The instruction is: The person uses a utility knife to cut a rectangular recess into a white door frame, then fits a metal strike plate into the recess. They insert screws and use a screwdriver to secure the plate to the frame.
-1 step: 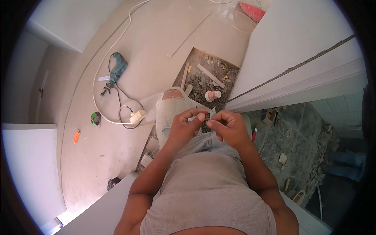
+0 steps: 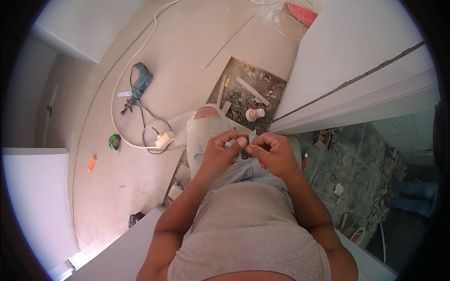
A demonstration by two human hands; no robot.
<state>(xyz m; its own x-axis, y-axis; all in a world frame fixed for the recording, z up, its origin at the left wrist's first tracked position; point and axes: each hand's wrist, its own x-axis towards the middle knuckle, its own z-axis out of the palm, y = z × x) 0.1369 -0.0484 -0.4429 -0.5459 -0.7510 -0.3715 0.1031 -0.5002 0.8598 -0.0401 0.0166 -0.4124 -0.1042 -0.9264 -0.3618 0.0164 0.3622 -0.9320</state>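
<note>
Both my hands meet in front of my lap, fingertips pinched together. Between them a small flat pale-grey piece (image 2: 253,136) sticks up; its lower part is hidden by the fingers, and its exact kind is too small to tell. My right hand (image 2: 273,152) is closed on it with thumb and forefinger. My left hand (image 2: 223,151) is also closed in a pinch, its fingertips right beside the piece; what lies in them is hard to make out. Just beyond the hands, a white and orange cylindrical container (image 2: 254,114) rests on rubble.
On the left floor lie a teal power tool (image 2: 141,83), a white socket block (image 2: 164,140) with cables, a green tape measure (image 2: 114,142) and an orange packet (image 2: 92,163). Ahead is a rubble-filled cutout (image 2: 246,84) with wood strips. Another person's legs (image 2: 412,196) show at right.
The small pale piece has tilted and shifted slightly left between my fingertips. My right fingers have moved very little; the rest looks the same.
</note>
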